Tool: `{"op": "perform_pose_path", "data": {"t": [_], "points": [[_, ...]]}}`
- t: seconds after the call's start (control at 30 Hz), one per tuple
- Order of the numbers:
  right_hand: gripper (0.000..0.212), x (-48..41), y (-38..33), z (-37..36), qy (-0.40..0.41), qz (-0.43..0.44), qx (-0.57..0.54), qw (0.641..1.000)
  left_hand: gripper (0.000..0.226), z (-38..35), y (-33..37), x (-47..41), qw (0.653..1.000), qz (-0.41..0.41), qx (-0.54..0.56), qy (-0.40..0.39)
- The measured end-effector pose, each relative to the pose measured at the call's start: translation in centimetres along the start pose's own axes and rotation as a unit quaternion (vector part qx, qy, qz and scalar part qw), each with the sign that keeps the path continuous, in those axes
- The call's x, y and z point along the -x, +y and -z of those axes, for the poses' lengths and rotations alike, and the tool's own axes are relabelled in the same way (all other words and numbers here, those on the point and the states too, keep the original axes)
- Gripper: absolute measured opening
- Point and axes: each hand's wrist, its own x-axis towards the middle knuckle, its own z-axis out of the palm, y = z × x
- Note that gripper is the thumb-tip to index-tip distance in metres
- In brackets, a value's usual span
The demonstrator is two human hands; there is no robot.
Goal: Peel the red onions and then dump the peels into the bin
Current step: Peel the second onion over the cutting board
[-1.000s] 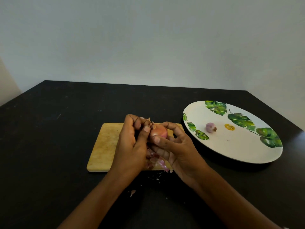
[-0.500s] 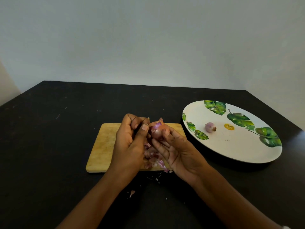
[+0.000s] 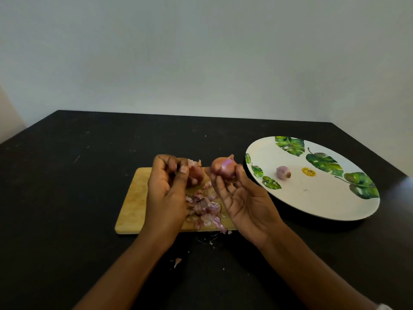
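Note:
My right hand (image 3: 243, 198) holds a small red onion (image 3: 223, 168) at its fingertips above the wooden cutting board (image 3: 134, 198); a patch of purple flesh shows where skin is gone. My left hand (image 3: 166, 189) is closed on a reddish piece of onion skin (image 3: 195, 172), a short gap left of the onion. A heap of purple peels (image 3: 204, 208) lies on the board between my hands. One peeled onion (image 3: 282, 172) rests on the white leaf-patterned plate (image 3: 324, 204) to the right. No bin is in view.
The board and plate sit on a black table (image 3: 67, 198). A few peel scraps (image 3: 177, 262) lie on the table in front of the board. A pale wall stands behind the table's far edge.
My hands have drawn apart: the right moved the onion rightward and the left pulled away a piece of skin. More purple flesh shows on the onion.

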Motion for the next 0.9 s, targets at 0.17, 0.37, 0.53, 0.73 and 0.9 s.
{"op": "perform_pose_path", "data": {"t": [0.17, 0.37, 0.53, 0.73, 0.9], "points": [[0.045, 0.0, -0.5, 0.0, 0.019, 0.003, 0.020, 1.000, 0.019, 0.5, -0.4, -0.4, 0.994, -0.026, -0.102, 0.019], [0.054, -0.1, 0.0, 0.4, 0.021, -0.027, 0.119, 0.992, 0.030, 0.4, -1.0, 0.0, 0.978, -0.057, -0.201, -0.007], [0.051, -0.1, 0.1, 0.6, 0.001, -0.027, 0.163, 0.986, 0.030, 0.3, -0.7, 0.2, 0.967, -0.129, -0.216, -0.028], [0.061, -0.3, 0.4, 0.8, -0.015, -0.010, 0.207, 0.978, 0.039, 0.6, -1.1, 0.3, 0.943, -0.203, -0.259, -0.050], [0.060, -0.2, 0.5, 0.6, -0.024, -0.004, 0.191, 0.981, 0.030, 0.6, -1.4, 0.2, 0.937, -0.227, -0.263, -0.015]]}}
